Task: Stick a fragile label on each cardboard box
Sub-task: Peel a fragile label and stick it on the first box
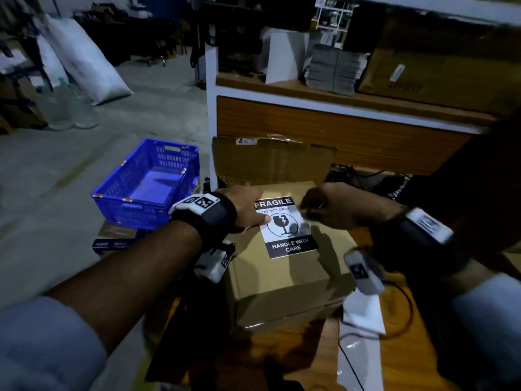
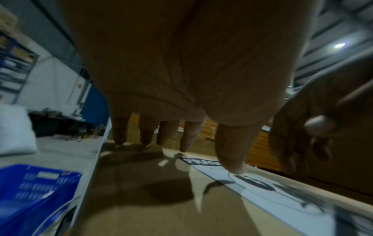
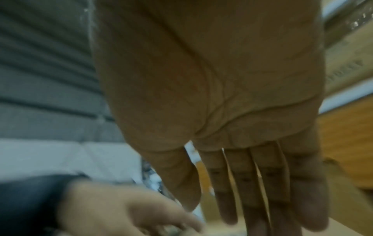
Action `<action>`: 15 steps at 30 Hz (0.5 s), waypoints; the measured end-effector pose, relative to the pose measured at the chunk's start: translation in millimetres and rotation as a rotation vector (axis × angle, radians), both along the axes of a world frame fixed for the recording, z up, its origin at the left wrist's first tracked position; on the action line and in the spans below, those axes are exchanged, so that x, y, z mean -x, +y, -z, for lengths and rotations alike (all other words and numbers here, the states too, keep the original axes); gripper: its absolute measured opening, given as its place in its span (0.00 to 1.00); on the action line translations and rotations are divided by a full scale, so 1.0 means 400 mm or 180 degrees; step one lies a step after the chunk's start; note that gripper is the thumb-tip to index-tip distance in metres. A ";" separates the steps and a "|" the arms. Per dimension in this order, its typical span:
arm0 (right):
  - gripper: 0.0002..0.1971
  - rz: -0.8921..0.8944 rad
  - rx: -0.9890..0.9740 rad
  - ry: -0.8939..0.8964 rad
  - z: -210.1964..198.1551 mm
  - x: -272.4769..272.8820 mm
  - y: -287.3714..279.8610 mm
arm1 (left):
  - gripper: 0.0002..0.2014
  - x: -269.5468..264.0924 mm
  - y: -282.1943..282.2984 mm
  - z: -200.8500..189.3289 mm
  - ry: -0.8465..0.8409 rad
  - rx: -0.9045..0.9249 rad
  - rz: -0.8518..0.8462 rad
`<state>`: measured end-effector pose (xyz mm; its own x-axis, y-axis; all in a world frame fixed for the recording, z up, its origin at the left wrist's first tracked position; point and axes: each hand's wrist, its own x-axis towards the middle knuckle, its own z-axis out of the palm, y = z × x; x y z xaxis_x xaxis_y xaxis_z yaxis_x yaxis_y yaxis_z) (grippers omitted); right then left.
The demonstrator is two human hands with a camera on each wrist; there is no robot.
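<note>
A brown cardboard box (image 1: pixel 282 280) stands in front of me on a wooden surface. A black-and-white "FRAGILE / HANDLE WITH CARE" label (image 1: pixel 287 244) lies flat on its top. My left hand (image 1: pixel 248 206) rests on the box's top at the label's left edge, fingers straight, and its thumb (image 2: pixel 232 153) presses on the label (image 2: pixel 282 196). My right hand (image 1: pixel 332 207) hovers just above the label's upper right part with nothing in it. In the right wrist view the right hand's fingers (image 3: pixel 252 183) hang straight and together.
A blue plastic crate (image 1: pixel 152 179) sits to the left on dark flat boxes. Another cardboard box (image 1: pixel 270 159) stands behind, against a wooden shelf unit (image 1: pixel 338 114). White backing sheets (image 1: pixel 363 314) and cables lie at the right. White sacks (image 1: pixel 84 57) and bottles stand on the floor, far left.
</note>
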<state>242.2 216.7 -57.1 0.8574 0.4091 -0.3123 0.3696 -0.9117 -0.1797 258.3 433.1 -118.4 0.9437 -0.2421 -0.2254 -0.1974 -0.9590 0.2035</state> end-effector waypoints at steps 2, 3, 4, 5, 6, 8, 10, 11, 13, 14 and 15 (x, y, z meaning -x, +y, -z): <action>0.20 0.0201 0.0248 0.0187 0.029 -0.074 0.027 | 0.34 -0.030 -0.006 0.001 0.0200 0.0010 -0.0304; 0.25 0.0313 0.0308 0.0229 0.045 -0.108 0.039 | 0.37 -0.044 -0.008 0.001 0.0280 0.0017 -0.0446; 0.29 0.0435 0.0256 0.0251 0.057 -0.134 0.049 | 0.38 -0.058 -0.010 0.005 0.0318 0.0027 -0.0536; 0.32 0.0577 0.0225 0.0244 0.068 -0.155 0.058 | 0.37 -0.071 -0.013 0.010 0.0329 0.0025 -0.0599; 0.33 0.0693 0.0204 0.0197 0.072 -0.167 0.070 | 0.36 -0.081 -0.016 0.013 0.0319 0.0013 -0.0661; 0.32 0.0844 0.0286 0.0197 0.069 -0.173 0.090 | 0.38 -0.095 -0.024 0.022 0.0259 -0.0019 -0.0793; 0.29 0.0650 0.0552 0.0254 0.068 -0.173 0.101 | 0.42 -0.104 -0.029 0.029 0.0208 -0.0093 -0.0861; 0.25 0.0648 0.0573 0.0374 0.069 -0.178 0.107 | 0.43 -0.107 -0.030 0.031 0.0223 -0.0133 -0.0872; 0.20 0.0713 0.0402 0.0665 0.072 -0.195 0.109 | 0.43 -0.116 -0.026 0.029 0.0272 -0.0192 -0.0863; 0.21 0.0700 0.0433 0.0780 0.073 -0.204 0.109 | 0.42 -0.118 -0.024 0.025 0.0270 -0.0218 -0.0831; 0.23 0.0702 0.0551 0.0894 0.077 -0.214 0.107 | 0.41 -0.120 -0.023 0.019 0.0237 -0.0251 -0.0767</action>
